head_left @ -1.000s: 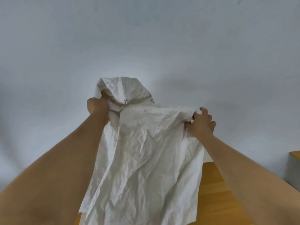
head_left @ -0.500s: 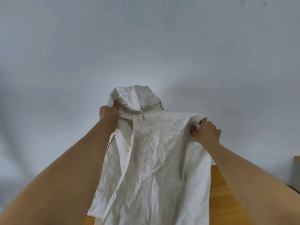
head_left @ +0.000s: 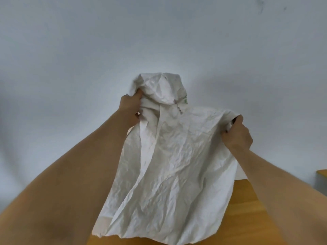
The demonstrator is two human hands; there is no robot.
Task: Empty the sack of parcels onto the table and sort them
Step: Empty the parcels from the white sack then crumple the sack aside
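left forearm (head_left: 74, 174): bare, sleeveless | right forearm (head_left: 283, 188): bare, sleeveless

Soft even daylight, faint shadows on the wall (head_left: 70, 68), wide-angle bending at edges, slight overall softness

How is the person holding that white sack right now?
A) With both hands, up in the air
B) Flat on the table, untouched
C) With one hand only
A: the left hand and right hand each grip an upper corner of the sack, which hangs above the table.
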